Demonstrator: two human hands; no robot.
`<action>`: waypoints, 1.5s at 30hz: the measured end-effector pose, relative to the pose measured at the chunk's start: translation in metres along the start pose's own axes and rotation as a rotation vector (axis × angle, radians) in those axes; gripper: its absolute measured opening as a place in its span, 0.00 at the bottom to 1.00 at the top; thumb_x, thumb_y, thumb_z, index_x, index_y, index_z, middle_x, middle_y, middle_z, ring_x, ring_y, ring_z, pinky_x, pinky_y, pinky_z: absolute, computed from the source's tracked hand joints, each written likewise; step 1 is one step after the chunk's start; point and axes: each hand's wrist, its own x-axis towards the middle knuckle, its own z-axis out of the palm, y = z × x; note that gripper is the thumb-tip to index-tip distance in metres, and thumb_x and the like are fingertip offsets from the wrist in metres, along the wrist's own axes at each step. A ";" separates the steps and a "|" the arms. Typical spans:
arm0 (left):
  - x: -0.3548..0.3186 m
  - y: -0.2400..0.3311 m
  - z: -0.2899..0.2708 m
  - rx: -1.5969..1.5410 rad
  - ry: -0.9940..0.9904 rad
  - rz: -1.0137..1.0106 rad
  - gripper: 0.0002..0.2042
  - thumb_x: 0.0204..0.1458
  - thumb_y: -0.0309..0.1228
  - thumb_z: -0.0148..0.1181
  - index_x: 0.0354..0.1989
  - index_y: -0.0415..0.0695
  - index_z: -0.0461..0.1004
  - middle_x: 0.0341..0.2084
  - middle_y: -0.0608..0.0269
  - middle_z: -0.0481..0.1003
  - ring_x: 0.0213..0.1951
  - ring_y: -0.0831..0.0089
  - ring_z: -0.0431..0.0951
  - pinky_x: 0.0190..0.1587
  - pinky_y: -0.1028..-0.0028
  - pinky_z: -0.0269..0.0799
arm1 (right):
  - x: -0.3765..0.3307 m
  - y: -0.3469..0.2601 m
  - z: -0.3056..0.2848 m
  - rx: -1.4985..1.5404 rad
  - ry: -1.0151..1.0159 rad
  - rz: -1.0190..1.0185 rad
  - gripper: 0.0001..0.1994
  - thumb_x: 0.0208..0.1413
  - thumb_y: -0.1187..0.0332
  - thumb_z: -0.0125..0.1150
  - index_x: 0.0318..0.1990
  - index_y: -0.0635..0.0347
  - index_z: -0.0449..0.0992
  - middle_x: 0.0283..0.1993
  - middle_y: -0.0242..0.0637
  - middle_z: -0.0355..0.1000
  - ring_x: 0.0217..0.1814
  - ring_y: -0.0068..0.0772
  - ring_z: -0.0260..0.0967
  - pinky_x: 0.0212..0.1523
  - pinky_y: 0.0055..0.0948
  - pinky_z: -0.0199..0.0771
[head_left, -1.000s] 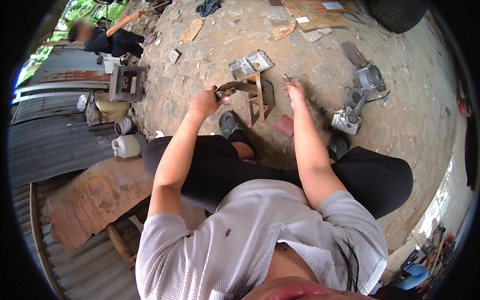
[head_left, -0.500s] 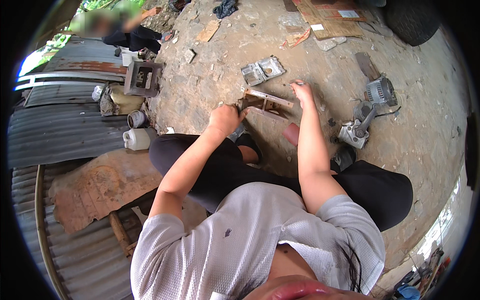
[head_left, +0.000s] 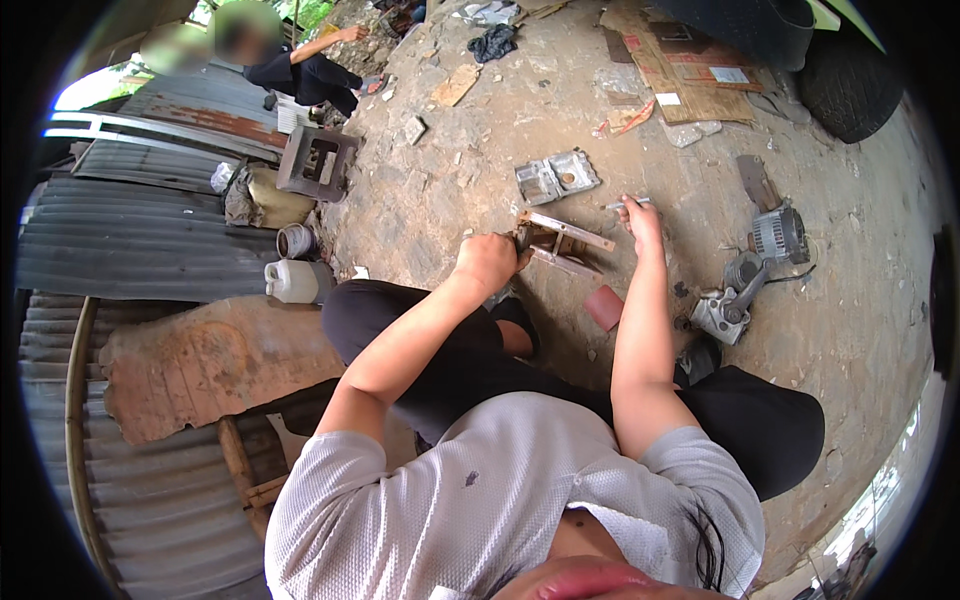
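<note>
My left hand [head_left: 488, 262] is closed on the near-left end of a rusty metal frame [head_left: 568, 229], which has two parallel rails joined by a crosspiece and rests on the ground. My right hand [head_left: 641, 222] is to the right of the frame's far end, apart from it. Its fingers pinch a thin, light grey stick-like piece [head_left: 616, 206], too small to name exactly. Between my right forearm and the frame lies a dull red block [head_left: 604, 307]. Just beyond the frame is an open grey cast-metal housing [head_left: 556, 178].
On the right sit a finned motor [head_left: 780, 237] and a metal casing with a lever [head_left: 722, 315]. Cardboard [head_left: 690, 75] and a tyre [head_left: 850, 85] are at the far right. To the left are a white jug [head_left: 292, 281] and corrugated sheets [head_left: 150, 235]. Another person [head_left: 305, 80] sits far left.
The whole scene has shifted down and right as my head moved. Both hands keep about the same places by the frame; the thin piece in my right hand shows more clearly.
</note>
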 end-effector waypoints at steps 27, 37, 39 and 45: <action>0.075 -0.065 -0.009 -0.305 0.131 -0.018 0.34 0.58 0.64 0.53 0.44 0.38 0.73 0.34 0.42 0.81 0.41 0.43 0.82 0.44 0.51 0.77 | -0.022 0.012 0.008 0.061 -0.006 -0.091 0.14 0.65 0.59 0.60 0.46 0.61 0.82 0.32 0.31 0.79 0.32 0.21 0.73 0.33 0.24 0.68; 0.085 -0.104 -0.013 -0.353 0.114 0.059 0.33 0.54 0.65 0.56 0.53 0.46 0.73 0.37 0.48 0.82 0.44 0.47 0.82 0.45 0.51 0.77 | -0.007 0.060 0.014 -0.040 -0.021 0.089 0.13 0.64 0.59 0.56 0.48 0.53 0.81 0.34 0.28 0.79 0.35 0.20 0.72 0.33 0.24 0.65; 0.080 -0.106 -0.009 -0.336 0.118 0.040 0.33 0.54 0.65 0.57 0.53 0.47 0.73 0.37 0.48 0.82 0.44 0.48 0.82 0.45 0.51 0.77 | -0.010 0.069 0.024 -0.157 -0.083 0.113 0.14 0.64 0.59 0.56 0.50 0.53 0.80 0.37 0.29 0.81 0.35 0.20 0.72 0.33 0.24 0.66; 0.081 -0.104 0.000 -0.377 0.111 -0.021 0.33 0.52 0.65 0.59 0.52 0.47 0.74 0.39 0.51 0.82 0.46 0.49 0.82 0.45 0.53 0.78 | -0.039 0.060 0.067 -0.221 -0.180 0.079 0.14 0.67 0.60 0.57 0.52 0.56 0.78 0.43 0.31 0.83 0.36 0.19 0.74 0.33 0.25 0.67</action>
